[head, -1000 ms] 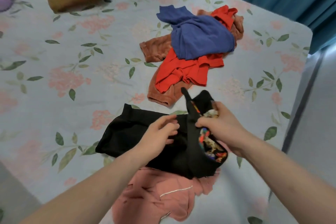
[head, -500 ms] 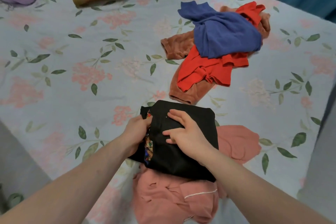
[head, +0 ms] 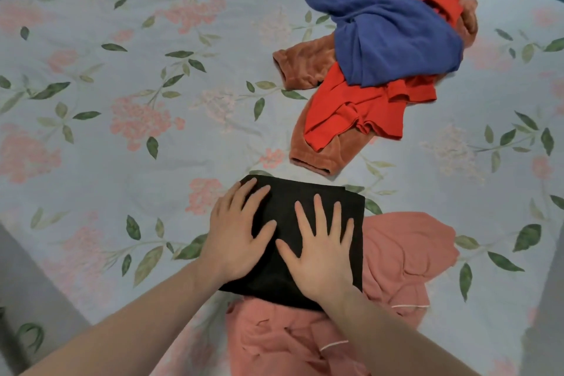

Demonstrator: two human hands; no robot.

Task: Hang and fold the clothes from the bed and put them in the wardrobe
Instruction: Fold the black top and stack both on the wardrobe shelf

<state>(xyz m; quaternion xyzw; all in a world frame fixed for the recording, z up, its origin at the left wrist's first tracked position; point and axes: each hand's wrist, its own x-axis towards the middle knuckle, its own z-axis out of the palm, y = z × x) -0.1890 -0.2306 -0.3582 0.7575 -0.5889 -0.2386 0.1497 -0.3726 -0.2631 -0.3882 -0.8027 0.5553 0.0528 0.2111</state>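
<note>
Both hands lie flat with fingers spread, gripping nothing: the left hand point(head: 236, 238) presses the left part and the right hand point(head: 322, 249) the middle of a folded black garment point(head: 351, 210). That garment lies at the near edge of the floral bedsheet point(head: 122, 131), overlapping a crumpled pink garment point(head: 406, 247). Farther right, a blue garment point(head: 393, 43) tops a red garment point(head: 360, 110) and a brown velvet garment point(head: 308, 64).

A folded black garment point(head: 308, 207) lies flat on a crumpled pink garment point(head: 406, 250), near the bed's point(head: 122, 137) edge.
</note>
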